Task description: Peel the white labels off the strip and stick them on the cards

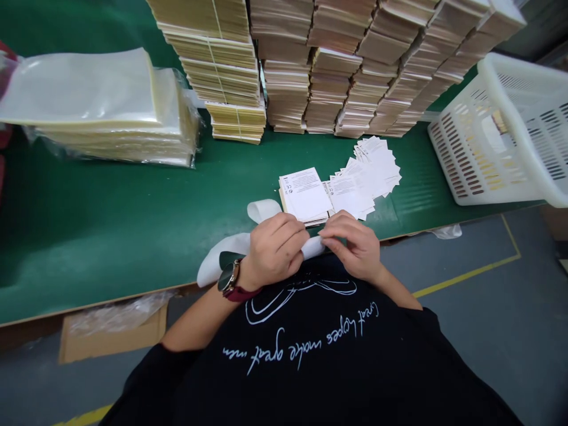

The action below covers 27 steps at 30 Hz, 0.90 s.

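Observation:
A long white strip [227, 248], perhaps label backing, curls on the table's front edge and runs through my hands. My left hand [277, 245], with a watch at its wrist, is closed around the strip. The thumb and fingertips of my right hand [352, 242] pinch the strip's other end, close to my shirt. Just beyond the hands lies a neat stack of white printed cards [306, 192]. To its right, more loose cards [375, 168] fan out in a curved, overlapping row.
Tall bundled stacks of cards [328, 89] stand along the back of the green table [133, 236]. A plastic-wrapped pile of clear-topped sheets [119, 139] lies at the left. A white slotted basket [470, 148] stands at the right edge. Cardboard [110, 337] shows below the table.

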Motion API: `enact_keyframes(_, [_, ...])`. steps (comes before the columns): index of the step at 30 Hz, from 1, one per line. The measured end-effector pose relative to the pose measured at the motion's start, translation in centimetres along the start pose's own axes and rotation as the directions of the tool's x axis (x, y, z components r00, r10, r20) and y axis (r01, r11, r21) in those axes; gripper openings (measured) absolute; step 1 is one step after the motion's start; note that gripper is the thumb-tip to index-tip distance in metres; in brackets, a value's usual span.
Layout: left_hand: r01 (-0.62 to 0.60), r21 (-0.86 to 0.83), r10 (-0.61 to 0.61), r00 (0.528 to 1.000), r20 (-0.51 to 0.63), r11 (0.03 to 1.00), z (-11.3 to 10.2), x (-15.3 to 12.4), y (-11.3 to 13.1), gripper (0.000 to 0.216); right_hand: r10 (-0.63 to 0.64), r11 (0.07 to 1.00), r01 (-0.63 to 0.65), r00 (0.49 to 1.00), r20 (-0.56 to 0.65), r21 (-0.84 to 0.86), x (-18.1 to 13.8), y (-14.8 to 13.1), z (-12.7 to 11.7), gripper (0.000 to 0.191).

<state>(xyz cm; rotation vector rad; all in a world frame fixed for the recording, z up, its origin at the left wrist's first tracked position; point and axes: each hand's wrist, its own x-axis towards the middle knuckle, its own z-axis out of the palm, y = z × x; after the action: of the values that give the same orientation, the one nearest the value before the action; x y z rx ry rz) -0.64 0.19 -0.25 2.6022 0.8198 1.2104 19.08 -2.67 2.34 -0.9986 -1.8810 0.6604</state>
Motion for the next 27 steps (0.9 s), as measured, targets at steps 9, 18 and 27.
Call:
enact_keyframes(9, [-0.050,0.203,0.064,0.996,-0.066,0.978,0.0,0.0,0.2,0.002,-0.097,0.995,0.078,0.860,-0.500,-0.059,2.2,1.5,-1.3,0.014])
enact_keyframes(18, [-0.046,0.256,0.055,0.998,-0.029,0.966,0.9,0.5,0.3,0.007,0.395,0.911,-0.408,0.905,-0.157,-0.059,5.8,3.5,0.4,0.005])
enact_keyframes(27, [-0.024,0.264,0.020,1.000,0.018,0.964,0.7,0.3,0.4,0.011,0.350,0.896,-0.366,0.931,-0.106,-0.251,5.9,3.9,1.2,0.007])
